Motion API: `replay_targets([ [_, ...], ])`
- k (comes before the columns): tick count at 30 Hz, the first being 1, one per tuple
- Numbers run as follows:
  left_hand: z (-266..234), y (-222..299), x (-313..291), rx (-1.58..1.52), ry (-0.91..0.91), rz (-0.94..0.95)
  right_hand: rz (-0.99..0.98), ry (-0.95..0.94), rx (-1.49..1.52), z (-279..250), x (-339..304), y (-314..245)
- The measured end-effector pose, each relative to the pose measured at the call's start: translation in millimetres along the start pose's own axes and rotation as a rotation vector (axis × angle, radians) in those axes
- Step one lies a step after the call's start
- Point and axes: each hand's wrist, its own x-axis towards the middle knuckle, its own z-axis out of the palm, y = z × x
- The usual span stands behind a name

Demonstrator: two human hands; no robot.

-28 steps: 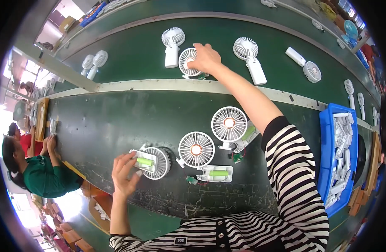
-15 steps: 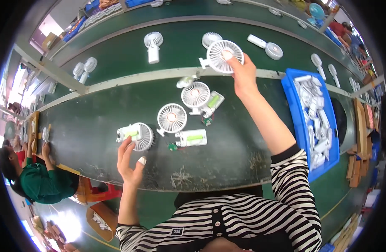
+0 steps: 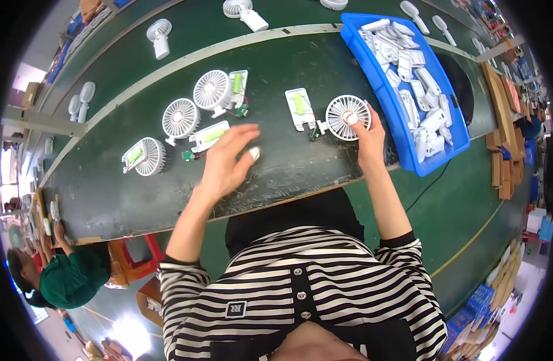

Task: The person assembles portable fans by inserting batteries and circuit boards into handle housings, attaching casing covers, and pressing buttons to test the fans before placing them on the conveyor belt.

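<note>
My right hand (image 3: 372, 141) grips a white round fan head (image 3: 339, 114) by its right rim, thumb on the front grille. Left of this fan lies an opened white handle (image 3: 293, 113) with a green battery and a small circuit board. My left hand (image 3: 225, 165) hovers over the bench with its fingers apart, holding nothing; a white cover is on its thumb tip. Just beyond it is another opened handle (image 3: 199, 143), beside a fan head (image 3: 181, 118). Farther back sits a third fan head (image 3: 212, 89) with its opened handle, and another fan (image 3: 151, 156) lies at left.
A blue bin (image 3: 384, 105) of white handle shells stands on the right of the dark bench (image 3: 276, 174). Beyond a pale rail, assembled fans (image 3: 161, 39) lie on a green belt. A co-worker in a green top (image 3: 75, 277) sits at far left.
My right hand has brought its fan down from over the belt to the bench beside the bin. My left hand has left the leftmost fan and moved right. The view has turned rightward.
</note>
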Motion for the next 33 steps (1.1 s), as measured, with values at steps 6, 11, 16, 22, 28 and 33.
replay_targets([
  [6, 46.0, -1.2, 85.6, 0.305, -0.265, 0.279, -0.006, -0.002, 0.034, -16.8, 3.2, -7.0],
  [11, 63.2, -13.6, 120.0, 0.479, -0.548, 0.370, -0.058, -0.027, 0.054, -25.6, 11.7, -16.7],
  [16, 55.3, -16.0, 121.4, 0.469, -0.593, 0.247, -0.116, -0.012, 0.130, -21.2, 28.2, -31.0],
  [22, 54.9, -12.8, 86.8, 0.272, -0.502, -0.113, -0.091, -0.092, 0.297, 0.4, 43.7, -43.1],
  [28, 57.4, -13.0, 30.8, -1.325, -0.470, -0.882, 0.035, -0.229, 0.353, 28.6, 30.7, -57.9],
  [33, 59.7, -15.9, 12.8, -1.683, -0.248, -0.882, 0.157, -0.422, 0.353, 40.8, 12.4, -65.4],
])
